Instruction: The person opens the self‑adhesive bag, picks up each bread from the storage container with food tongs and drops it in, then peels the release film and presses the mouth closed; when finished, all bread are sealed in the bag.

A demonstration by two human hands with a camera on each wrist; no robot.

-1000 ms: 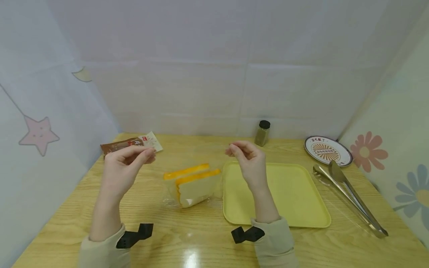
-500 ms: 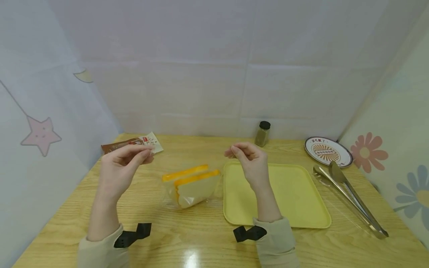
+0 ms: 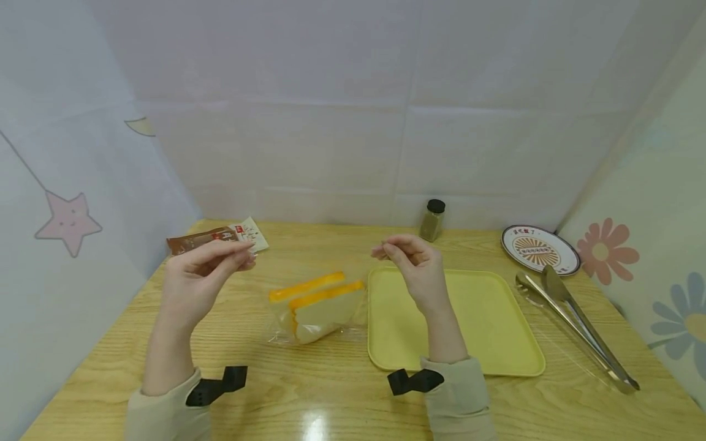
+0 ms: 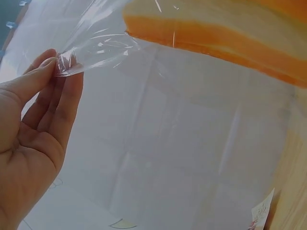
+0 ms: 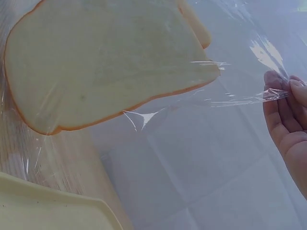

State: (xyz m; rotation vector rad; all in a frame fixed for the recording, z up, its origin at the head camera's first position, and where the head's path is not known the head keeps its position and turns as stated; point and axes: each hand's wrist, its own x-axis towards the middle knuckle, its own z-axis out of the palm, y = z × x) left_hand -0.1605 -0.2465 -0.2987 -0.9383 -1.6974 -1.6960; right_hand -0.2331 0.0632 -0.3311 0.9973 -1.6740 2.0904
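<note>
Two slices of bread (image 3: 326,313) with orange crusts lean inside a clear plastic bag (image 3: 280,335), between my hands in the head view. My left hand (image 3: 201,275) pinches one upper corner of the bag between thumb and fingertips; the left wrist view shows the gathered film (image 4: 67,64) there. Opposite, my right hand (image 3: 421,275) pinches the other corner, the stretched plastic (image 5: 273,95) showing in the right wrist view. A bread slice (image 5: 105,62) fills much of that view behind the film. The bag's upper part is almost invisible in the head view.
A yellow tray (image 3: 485,324) lies under and beside my right forearm. Metal tongs (image 3: 579,331) and a patterned plate (image 3: 540,248) are at the right. A black-capped spice jar (image 3: 432,220) stands at the back. A brown packet (image 3: 220,236) lies behind my left hand.
My hands have spread slightly apart, the left a little leftward and the right a little rightward. Both keep their pinch on the bag, and the slices hardly shift.
</note>
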